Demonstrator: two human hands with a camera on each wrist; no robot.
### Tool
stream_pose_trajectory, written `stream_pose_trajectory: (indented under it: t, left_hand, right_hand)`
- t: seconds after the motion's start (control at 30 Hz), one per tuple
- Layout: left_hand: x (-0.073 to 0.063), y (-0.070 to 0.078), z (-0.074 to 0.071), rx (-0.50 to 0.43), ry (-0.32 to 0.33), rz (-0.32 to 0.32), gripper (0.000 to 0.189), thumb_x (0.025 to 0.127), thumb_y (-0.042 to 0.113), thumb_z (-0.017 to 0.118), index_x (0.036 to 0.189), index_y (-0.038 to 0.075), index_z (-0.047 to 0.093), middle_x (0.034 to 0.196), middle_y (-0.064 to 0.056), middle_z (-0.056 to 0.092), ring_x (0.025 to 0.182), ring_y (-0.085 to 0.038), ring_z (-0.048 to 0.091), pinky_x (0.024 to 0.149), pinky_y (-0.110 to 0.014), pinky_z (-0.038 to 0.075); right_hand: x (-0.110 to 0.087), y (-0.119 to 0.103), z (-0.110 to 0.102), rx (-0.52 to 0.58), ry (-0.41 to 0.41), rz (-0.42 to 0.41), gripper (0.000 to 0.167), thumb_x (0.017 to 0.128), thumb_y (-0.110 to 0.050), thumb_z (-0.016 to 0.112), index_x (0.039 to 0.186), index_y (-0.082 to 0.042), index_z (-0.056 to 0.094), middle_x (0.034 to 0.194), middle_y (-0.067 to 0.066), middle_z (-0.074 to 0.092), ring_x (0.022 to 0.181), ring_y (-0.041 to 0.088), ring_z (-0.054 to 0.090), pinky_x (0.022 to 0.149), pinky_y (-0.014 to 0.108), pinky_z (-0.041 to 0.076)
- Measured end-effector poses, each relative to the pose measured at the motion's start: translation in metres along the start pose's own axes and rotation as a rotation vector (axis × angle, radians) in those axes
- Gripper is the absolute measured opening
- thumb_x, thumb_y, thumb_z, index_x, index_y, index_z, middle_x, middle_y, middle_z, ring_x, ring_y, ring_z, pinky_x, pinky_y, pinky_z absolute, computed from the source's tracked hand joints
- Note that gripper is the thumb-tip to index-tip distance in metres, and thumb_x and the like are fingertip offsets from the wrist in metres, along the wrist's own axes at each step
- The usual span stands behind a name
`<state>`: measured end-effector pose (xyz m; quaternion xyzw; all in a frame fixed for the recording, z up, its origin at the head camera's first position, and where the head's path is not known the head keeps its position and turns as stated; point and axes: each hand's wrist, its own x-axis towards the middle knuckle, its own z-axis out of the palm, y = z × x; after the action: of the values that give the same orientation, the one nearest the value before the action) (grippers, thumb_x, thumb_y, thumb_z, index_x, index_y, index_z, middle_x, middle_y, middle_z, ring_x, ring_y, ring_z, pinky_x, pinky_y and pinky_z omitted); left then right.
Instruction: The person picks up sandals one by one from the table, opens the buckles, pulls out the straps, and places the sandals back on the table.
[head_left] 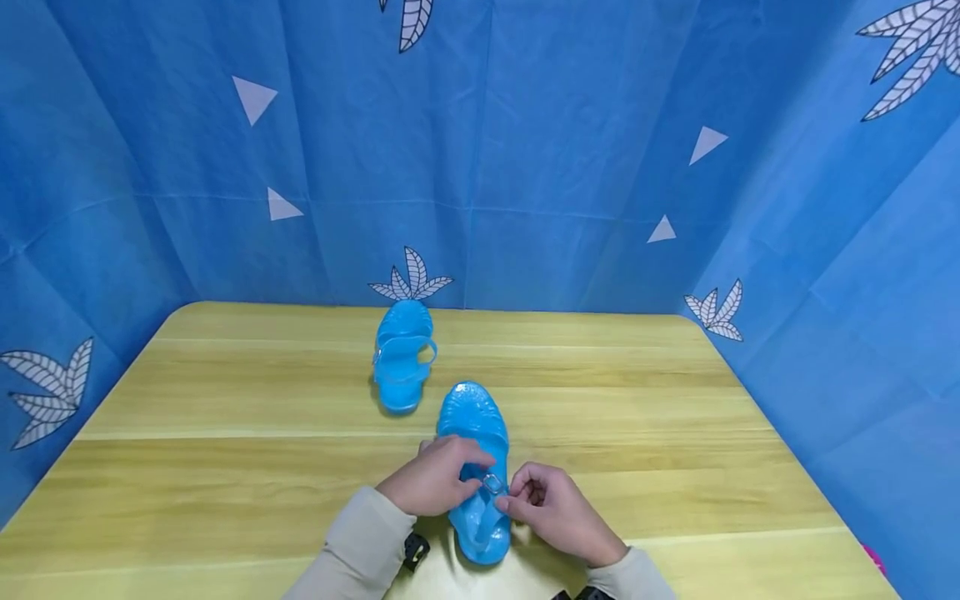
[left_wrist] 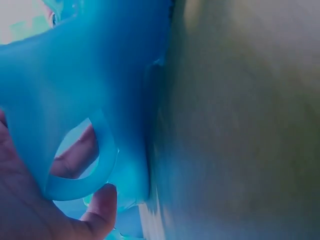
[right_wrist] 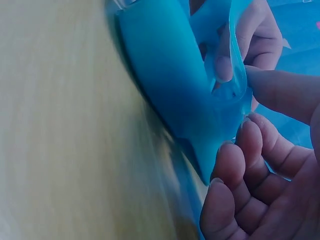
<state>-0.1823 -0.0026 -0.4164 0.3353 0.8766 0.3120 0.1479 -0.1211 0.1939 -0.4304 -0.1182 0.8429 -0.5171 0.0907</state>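
Observation:
A blue plastic sandal (head_left: 471,408) lies sole down near the front of the table, toe pointing away. Its strap carries a small metal buckle (head_left: 492,482). My left hand (head_left: 438,479) holds the sandal from the left, its thumb and fingers curled about the side strap and beside the buckle. On the other side, my right hand (head_left: 551,508) pinches the strap close to the buckle between thumb and fingers. In the right wrist view, a strap loop (right_wrist: 240,75) rises between both hands' fingers. Whether the strap passes through the buckle is hard to tell.
A matching blue sandal (head_left: 405,321) lies farther back, slightly left, near the table's far edge. The wood-grain table (head_left: 637,400) extends to both sides. Blue printed cloth (head_left: 570,150) hangs behind and at the sides.

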Motion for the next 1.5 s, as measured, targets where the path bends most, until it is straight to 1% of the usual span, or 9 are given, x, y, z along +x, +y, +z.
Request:
stream_pose_trajectory:
  t: [0.13,0.33,0.43,0.67,0.8,1.0,1.17,1.33,1.5]
  left_hand:
    - [-0.001,0.003,0.001,0.030,-0.006,-0.022,0.029,0.084,0.011,0.067,0.113,0.012,0.069,0.118,-0.002,0.063,0.116,-0.025,0.051,0.092,-0.053,0.033]
    - [-0.001,0.008,0.005,0.106,0.021,-0.020,0.025,0.083,0.013,0.069,0.108,0.014,0.071,0.104,0.003,0.062,0.101,-0.019,0.051,0.082,-0.045,0.035]
    - [-0.002,0.009,0.006,0.117,0.047,-0.019,0.023,0.084,0.014,0.068,0.106,0.014,0.072,0.102,0.003,0.062,0.099,-0.018,0.051,0.081,-0.044,0.035]
    - [-0.005,0.012,0.007,0.054,0.090,-0.038,0.021,0.085,0.016,0.067,0.104,0.012,0.073,0.099,0.003,0.064,0.099,-0.018,0.053,0.077,-0.041,0.036]
    - [-0.006,0.014,0.010,0.042,0.113,-0.043,0.020,0.086,0.017,0.067,0.104,0.011,0.073,0.099,0.003,0.065,0.100,-0.018,0.054,0.076,-0.039,0.036]
    - [-0.005,0.013,0.016,0.028,0.144,-0.041,0.021,0.087,0.019,0.066,0.105,0.011,0.073,0.094,0.004,0.064,0.096,-0.017,0.056,0.077,-0.040,0.037]
    - [-0.004,0.010,0.019,0.025,0.160,-0.017,0.021,0.088,0.020,0.066,0.105,0.012,0.073,0.091,0.006,0.064,0.092,-0.015,0.058,0.077,-0.039,0.039]
    - [-0.005,0.006,0.020,0.053,0.164,0.016,0.020,0.089,0.022,0.065,0.105,0.013,0.073,0.090,0.008,0.063,0.089,-0.010,0.058,0.076,-0.035,0.038]
    - [-0.006,0.006,0.021,0.087,0.187,0.040,0.019,0.087,0.023,0.066,0.101,0.013,0.074,0.089,0.007,0.065,0.089,-0.011,0.059,0.078,-0.039,0.034]
  right_hand:
    - [-0.003,-0.015,-0.002,-0.001,-0.003,0.001,0.015,0.085,-0.009,0.067,0.083,0.000,0.057,0.072,0.000,0.053,0.060,0.002,0.047,0.053,0.016,0.040]
    - [0.002,0.007,0.000,0.012,-0.007,0.007,0.015,0.086,-0.012,0.067,0.086,0.001,0.058,0.073,0.000,0.056,0.060,0.002,0.049,0.052,0.018,0.041]
    - [0.003,0.011,0.000,0.042,-0.007,0.017,0.019,0.086,-0.016,0.068,0.087,0.000,0.059,0.073,0.000,0.057,0.060,0.003,0.051,0.052,0.019,0.042]
    - [0.004,0.011,-0.002,0.096,-0.022,0.071,0.024,0.086,-0.023,0.069,0.087,-0.001,0.059,0.075,-0.001,0.057,0.061,0.006,0.053,0.055,0.018,0.045]
    - [0.003,0.012,-0.003,0.114,-0.029,0.089,0.025,0.086,-0.023,0.068,0.088,0.000,0.059,0.076,-0.001,0.057,0.062,0.006,0.053,0.056,0.018,0.044]
    - [0.002,0.014,-0.004,0.143,-0.030,0.098,0.025,0.087,-0.023,0.068,0.088,0.001,0.059,0.074,-0.001,0.058,0.063,0.006,0.053,0.056,0.018,0.044]
    - [0.001,0.015,-0.004,0.149,-0.025,0.092,0.025,0.087,-0.022,0.067,0.089,0.001,0.059,0.074,-0.001,0.059,0.063,0.007,0.054,0.057,0.018,0.044]
    - [0.001,0.018,-0.004,0.148,-0.027,0.083,0.025,0.087,-0.023,0.067,0.089,0.001,0.060,0.076,0.000,0.060,0.063,0.007,0.054,0.057,0.018,0.045]
    - [0.001,0.018,-0.004,0.141,-0.028,0.078,0.025,0.088,-0.023,0.066,0.091,0.000,0.061,0.079,0.002,0.061,0.065,0.008,0.055,0.059,0.020,0.046]
